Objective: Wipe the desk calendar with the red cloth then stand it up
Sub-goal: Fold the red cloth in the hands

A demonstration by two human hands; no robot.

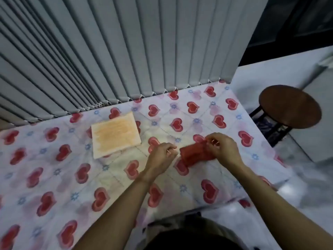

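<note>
Both hands at the red cloth, calendar lying flat

R hand (222, 147) fingers pinch red cloth (195, 155); L hand (162, 156) fingers curled beside it, grip unclear. Calendar (115, 134) at 10 o'clock on bench (54, 168), apart.

Both bare forearms outstretched, left grip (163, 153) loosely curled, right grip (222, 147) pinched closed.

desk calendar (115, 134) lying flat, red cloth (195, 154) bunched

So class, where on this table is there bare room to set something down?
Free: the near-left tablecloth in front of the desk calendar, and the far-right stretch below the blinds. Crowded: around the red cloth, where the left hand and right hand work.
</note>
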